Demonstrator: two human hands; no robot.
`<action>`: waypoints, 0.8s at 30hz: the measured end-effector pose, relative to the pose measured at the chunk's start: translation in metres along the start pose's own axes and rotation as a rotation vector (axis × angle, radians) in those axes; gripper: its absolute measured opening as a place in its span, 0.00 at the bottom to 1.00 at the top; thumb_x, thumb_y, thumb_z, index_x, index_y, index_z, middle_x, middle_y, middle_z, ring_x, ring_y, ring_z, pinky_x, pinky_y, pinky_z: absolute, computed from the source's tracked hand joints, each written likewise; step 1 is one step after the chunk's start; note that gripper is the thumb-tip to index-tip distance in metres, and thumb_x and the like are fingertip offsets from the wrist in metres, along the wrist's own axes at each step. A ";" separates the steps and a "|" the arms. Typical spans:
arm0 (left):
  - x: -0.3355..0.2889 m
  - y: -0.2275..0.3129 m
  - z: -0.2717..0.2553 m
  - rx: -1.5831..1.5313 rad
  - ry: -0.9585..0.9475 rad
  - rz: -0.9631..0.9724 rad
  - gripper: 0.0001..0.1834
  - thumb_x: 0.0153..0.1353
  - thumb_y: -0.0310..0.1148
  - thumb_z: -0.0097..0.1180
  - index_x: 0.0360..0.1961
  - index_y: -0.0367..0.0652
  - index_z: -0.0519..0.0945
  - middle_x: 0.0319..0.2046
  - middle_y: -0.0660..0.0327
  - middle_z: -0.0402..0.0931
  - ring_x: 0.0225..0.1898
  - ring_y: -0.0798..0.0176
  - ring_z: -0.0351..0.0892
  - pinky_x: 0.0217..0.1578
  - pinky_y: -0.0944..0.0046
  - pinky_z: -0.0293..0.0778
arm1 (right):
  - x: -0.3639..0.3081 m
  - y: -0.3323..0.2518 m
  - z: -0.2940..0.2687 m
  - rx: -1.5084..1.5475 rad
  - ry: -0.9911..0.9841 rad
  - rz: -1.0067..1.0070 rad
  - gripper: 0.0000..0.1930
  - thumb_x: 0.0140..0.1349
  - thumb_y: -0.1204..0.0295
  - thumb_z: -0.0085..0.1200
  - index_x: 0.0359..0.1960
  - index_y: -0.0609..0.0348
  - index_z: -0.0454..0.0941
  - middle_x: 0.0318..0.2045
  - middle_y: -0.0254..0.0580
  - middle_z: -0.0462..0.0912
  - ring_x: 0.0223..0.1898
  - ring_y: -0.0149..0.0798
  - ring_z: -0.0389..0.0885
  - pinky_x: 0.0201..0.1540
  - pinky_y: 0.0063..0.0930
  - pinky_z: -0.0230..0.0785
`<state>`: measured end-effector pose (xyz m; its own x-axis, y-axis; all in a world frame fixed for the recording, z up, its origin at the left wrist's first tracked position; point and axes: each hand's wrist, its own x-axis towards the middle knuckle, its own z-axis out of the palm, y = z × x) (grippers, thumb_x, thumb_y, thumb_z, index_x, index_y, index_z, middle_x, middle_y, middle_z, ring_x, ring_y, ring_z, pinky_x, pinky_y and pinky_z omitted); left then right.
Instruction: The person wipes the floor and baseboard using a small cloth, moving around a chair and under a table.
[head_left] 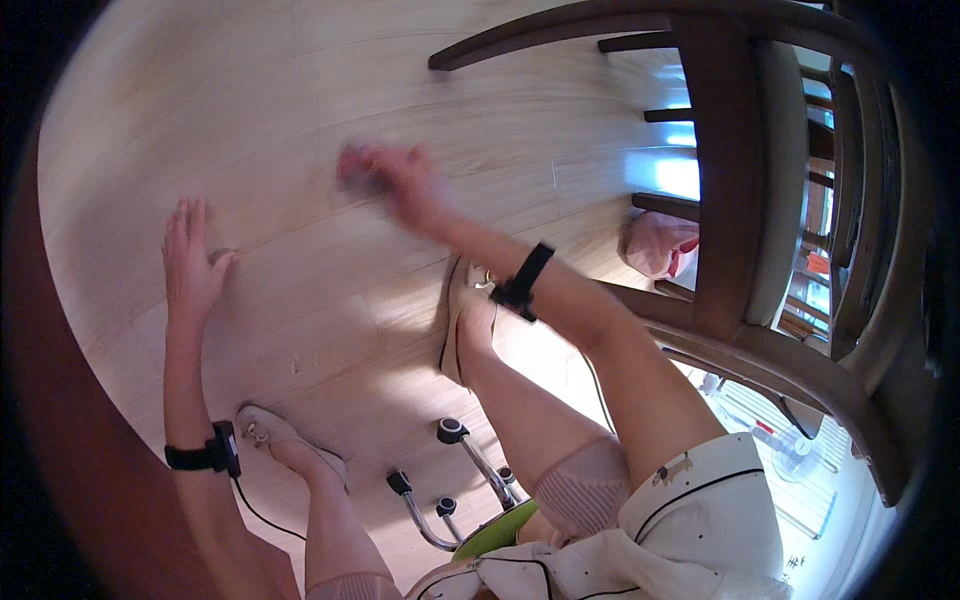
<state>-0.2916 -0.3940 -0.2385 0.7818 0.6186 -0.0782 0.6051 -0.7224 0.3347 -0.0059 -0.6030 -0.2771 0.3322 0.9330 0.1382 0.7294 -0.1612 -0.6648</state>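
Note:
My right hand (415, 192), blurred by motion, is closed round a small red and dark grey thing (358, 168). It is at the pale wood-look floor (330, 75); its kind is too smeared to make out. To the left, my left hand (195, 262) lies with fingers stretched out and thumb apart, at the floor and holding nothing. Black straps with small devices circle both my forearms.
Dark wooden chairs (722, 180) fill the right side, with a pink bag (660, 245) beside their legs. A green-seated stool (495, 532) with metal legs is below me. A dark reddish-brown surface (70, 400) borders the left. My feet rest between these.

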 end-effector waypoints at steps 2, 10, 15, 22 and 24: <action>0.019 0.046 -0.020 0.161 -0.106 -0.286 0.57 0.39 0.35 0.74 0.71 0.46 0.55 0.70 0.44 0.51 0.72 0.41 0.49 0.68 0.36 0.47 | -0.036 -0.037 0.009 0.306 -0.133 -0.069 0.27 0.46 0.83 0.54 0.51 0.47 0.76 0.49 0.35 0.80 0.51 0.51 0.73 0.57 0.38 0.65; 0.019 0.060 0.021 0.278 -0.139 -0.443 0.69 0.28 0.37 0.79 0.73 0.50 0.50 0.70 0.35 0.43 0.73 0.37 0.43 0.67 0.32 0.42 | -0.056 0.021 -0.030 0.314 0.441 0.432 0.19 0.48 0.86 0.46 0.44 0.61 0.75 0.43 0.45 0.80 0.50 0.43 0.77 0.57 0.34 0.67; 0.002 0.058 0.028 0.324 -0.138 -0.477 0.69 0.29 0.37 0.79 0.74 0.55 0.49 0.71 0.35 0.41 0.73 0.38 0.40 0.68 0.33 0.42 | -0.003 0.173 -0.120 -0.056 1.035 0.624 0.16 0.52 0.80 0.49 0.45 0.65 0.73 0.42 0.50 0.79 0.45 0.46 0.79 0.52 0.38 0.69; -0.017 0.066 0.036 0.247 -0.078 -0.459 0.68 0.31 0.35 0.78 0.74 0.59 0.49 0.72 0.37 0.39 0.70 0.24 0.42 0.67 0.37 0.52 | -0.009 0.240 -0.170 -0.302 0.822 0.624 0.16 0.51 0.78 0.52 0.43 0.61 0.74 0.42 0.49 0.79 0.45 0.47 0.78 0.51 0.38 0.69; -0.037 0.059 0.044 0.269 -0.039 -0.400 0.68 0.31 0.34 0.78 0.74 0.60 0.48 0.72 0.38 0.39 0.69 0.22 0.43 0.66 0.36 0.53 | -0.025 0.194 -0.110 -0.283 0.617 0.475 0.20 0.50 0.78 0.50 0.47 0.56 0.73 0.48 0.51 0.77 0.51 0.52 0.71 0.58 0.44 0.59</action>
<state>-0.2782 -0.4727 -0.2573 0.4821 0.8557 -0.1880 0.8726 -0.4881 0.0165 0.1930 -0.6932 -0.3287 0.8514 0.4143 0.3218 0.5241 -0.6455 -0.5556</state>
